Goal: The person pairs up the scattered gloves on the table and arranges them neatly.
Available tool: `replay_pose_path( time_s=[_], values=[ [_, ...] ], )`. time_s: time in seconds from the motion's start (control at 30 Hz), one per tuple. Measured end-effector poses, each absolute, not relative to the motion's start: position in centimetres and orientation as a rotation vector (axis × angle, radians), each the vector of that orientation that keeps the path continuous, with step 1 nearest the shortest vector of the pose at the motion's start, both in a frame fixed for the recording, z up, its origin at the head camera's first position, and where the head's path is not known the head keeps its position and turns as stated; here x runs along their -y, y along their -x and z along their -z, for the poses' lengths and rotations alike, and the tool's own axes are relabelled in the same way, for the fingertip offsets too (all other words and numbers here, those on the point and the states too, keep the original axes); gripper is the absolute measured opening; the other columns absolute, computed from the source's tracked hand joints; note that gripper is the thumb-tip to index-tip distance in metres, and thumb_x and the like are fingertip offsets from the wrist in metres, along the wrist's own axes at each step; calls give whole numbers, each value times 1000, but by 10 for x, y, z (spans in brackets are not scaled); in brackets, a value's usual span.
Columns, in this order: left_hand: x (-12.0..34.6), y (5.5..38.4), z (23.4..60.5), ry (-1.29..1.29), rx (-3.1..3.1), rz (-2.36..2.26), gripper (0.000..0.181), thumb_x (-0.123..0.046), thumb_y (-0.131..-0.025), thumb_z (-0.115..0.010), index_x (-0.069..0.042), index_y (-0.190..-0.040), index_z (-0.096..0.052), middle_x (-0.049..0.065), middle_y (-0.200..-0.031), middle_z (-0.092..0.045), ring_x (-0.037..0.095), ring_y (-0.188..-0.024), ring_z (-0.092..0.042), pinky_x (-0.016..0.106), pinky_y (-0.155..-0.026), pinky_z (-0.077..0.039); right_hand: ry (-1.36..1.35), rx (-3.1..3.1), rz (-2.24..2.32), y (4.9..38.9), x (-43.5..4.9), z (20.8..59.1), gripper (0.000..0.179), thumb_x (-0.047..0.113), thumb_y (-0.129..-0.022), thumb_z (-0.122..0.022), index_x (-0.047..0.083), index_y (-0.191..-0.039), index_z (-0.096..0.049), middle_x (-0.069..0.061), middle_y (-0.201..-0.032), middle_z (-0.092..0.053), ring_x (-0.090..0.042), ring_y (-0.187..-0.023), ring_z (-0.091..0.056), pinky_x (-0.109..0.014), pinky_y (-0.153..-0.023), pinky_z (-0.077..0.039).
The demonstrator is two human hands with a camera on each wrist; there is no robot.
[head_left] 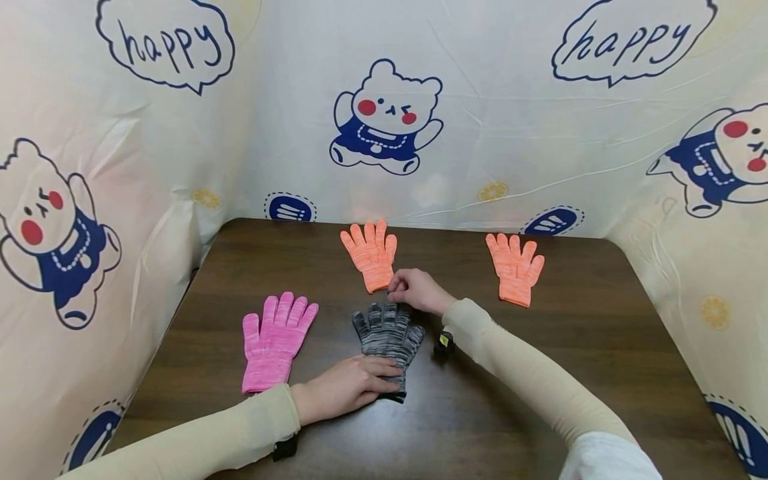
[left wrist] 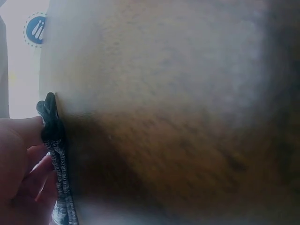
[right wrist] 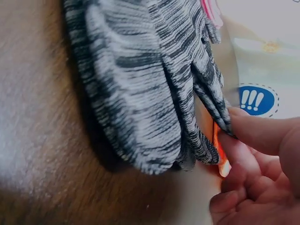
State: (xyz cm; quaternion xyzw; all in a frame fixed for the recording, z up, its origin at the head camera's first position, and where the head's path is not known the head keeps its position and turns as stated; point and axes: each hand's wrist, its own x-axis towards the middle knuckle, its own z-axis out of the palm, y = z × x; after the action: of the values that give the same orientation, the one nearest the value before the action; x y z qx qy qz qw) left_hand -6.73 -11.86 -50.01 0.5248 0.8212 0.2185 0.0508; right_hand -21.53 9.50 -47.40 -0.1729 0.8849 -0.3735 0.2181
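Observation:
A grey-and-black knitted glove point(head_left: 386, 339) lies on the table, its fingers pointing away from me. My left hand point(head_left: 348, 387) rests across its lower part near the cuff, fingers fairly straight. At the glove's far end, my right hand point(head_left: 420, 291) pinches one fingertip between thumb and index finger; the right wrist view shows that glove finger point(right wrist: 214, 103) drawn toward the hand. More than one knit layer shows along the cuff point(left wrist: 58, 159) in the left wrist view; whether it is a second glove I cannot tell.
A pink glove point(head_left: 277, 343) lies flat to the left. One orange glove point(head_left: 373, 257) is just beyond my right hand, another orange glove point(head_left: 516, 270) farther right. The brown table point(head_left: 588, 347) is bordered by a printed curtain point(head_left: 504, 133) at the back and sides.

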Motion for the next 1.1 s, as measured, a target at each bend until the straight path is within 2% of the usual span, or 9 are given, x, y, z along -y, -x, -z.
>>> replay_pose_path(
  time_s=[0.13, 0.33, 0.63, 0.9, 1.1],
  values=[
    [119, 67, 500, -1605, -2503, -667, 32, -13, -100, -69, -17, -132, -74, 2, -143, -65, 23, -139, -55, 45, -111, -48, 455, -2472, 1079, 215, -94, 477, 10, 13, -96, -76, 8, -104, -73, -3, -85, -67, -16, -76, -58, -27, -71, -50],
    [119, 66, 498, -1608, -2503, -663, 32, -13, -100, -69, -16, -131, -75, 2, -143, -65, 23, -139, -56, 45, -110, -49, 536, -2487, 1011, 217, -94, 491, 7, 15, -96, -77, 10, -97, -71, -1, -84, -67, -14, -75, -58, -26, -72, -50],
    [119, 66, 499, -1598, -2499, -683, 32, -12, -100, -69, -16, -132, -74, 3, -143, -65, 23, -139, -56, 45, -110, -49, 534, -2502, 818, 219, -108, 481, 22, 30, -103, -67, 8, -100, -72, -2, -84, -64, -16, -74, -56, -26, -67, -47],
    [119, 66, 502, -1619, -2520, -679, 30, -13, -100, -69, -17, -130, -75, 2, -142, -66, 22, -138, -56, 43, -110, -49, 605, -2425, 708, 212, -122, 473, 10, 17, -98, -74, 9, -93, -71, 0, -84, -64, -13, -74, -55, -26, -68, -48],
    [118, 66, 503, -1625, -2524, -678, 30, -13, -99, -70, -17, -129, -76, 2, -141, -66, 22, -137, -57, 43, -110, -49, 615, -2485, 729, 204, -122, 470, 9, 13, -99, -72, 8, -94, -67, -2, -84, -63, -16, -74, -55, -27, -69, -48]
  ],
)
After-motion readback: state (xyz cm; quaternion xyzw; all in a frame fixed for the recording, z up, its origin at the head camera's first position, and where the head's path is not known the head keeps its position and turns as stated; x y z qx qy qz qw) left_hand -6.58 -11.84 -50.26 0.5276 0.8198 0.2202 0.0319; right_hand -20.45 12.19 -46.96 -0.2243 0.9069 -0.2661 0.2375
